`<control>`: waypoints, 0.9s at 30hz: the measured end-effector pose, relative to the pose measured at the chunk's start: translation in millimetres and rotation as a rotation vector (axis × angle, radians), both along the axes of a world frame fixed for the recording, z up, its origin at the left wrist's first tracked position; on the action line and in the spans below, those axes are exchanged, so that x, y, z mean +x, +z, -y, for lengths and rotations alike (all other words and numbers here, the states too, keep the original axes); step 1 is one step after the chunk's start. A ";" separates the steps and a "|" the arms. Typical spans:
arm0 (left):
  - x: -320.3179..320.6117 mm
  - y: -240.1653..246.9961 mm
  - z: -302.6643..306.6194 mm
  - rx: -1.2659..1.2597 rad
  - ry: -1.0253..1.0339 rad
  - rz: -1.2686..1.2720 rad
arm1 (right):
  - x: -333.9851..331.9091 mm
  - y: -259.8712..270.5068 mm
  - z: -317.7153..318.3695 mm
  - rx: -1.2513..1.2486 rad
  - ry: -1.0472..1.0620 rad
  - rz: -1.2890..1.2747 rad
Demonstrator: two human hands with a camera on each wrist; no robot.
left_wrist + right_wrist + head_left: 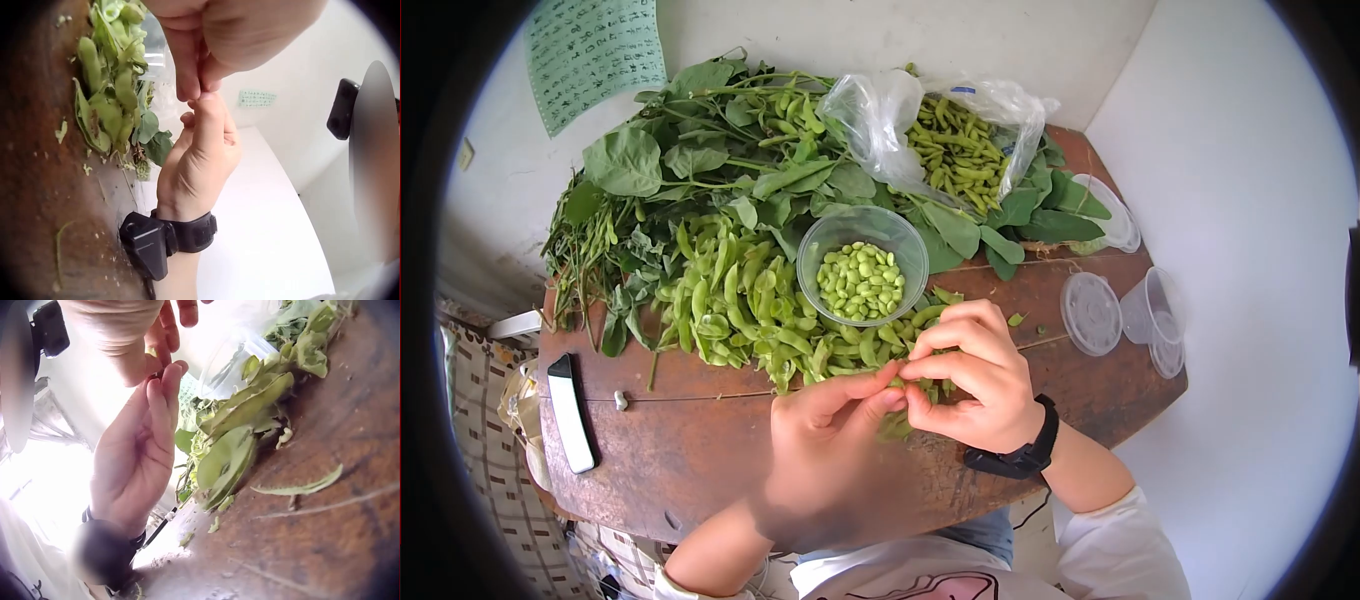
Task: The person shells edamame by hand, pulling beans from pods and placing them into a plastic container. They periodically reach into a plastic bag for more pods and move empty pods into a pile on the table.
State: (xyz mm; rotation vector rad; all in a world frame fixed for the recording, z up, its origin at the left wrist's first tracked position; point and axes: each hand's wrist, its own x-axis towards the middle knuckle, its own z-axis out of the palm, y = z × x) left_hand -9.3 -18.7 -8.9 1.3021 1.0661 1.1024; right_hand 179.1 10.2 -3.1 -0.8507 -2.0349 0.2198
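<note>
Both hands meet fingertip to fingertip over the front of the table. The left hand (pixel 812 425) and the right hand (pixel 980 385) pinch a small green bean pod (pixel 898 381) between thumbs and fingers. Most of that pod is hidden by the fingertips. Just behind them, a clear plastic tub (pixel 804 265) holds shelled green beans (pixel 862 282). Around the tub's left and front sides spreads a heap of green pods (pixel 730 295). Split pods (pixel 225 465) lie below the hands in the right wrist view.
Leafy stalks (pixel 622 160) cover the back of the wooden table (pixel 690 450). An open plastic bag (pixel 875 110) contains more pods (pixel 955 140). Clear lids (pixel 1090 313) and a tipped cup (pixel 1145 300) sit at the right edge. A long white object with a black end (pixel 570 420) lies left.
</note>
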 end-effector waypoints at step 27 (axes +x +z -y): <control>0.9 -0.7 -0.3 0.099 0.055 -0.058 | -7.2 0.6 8.4 -0.182 0.038 -0.101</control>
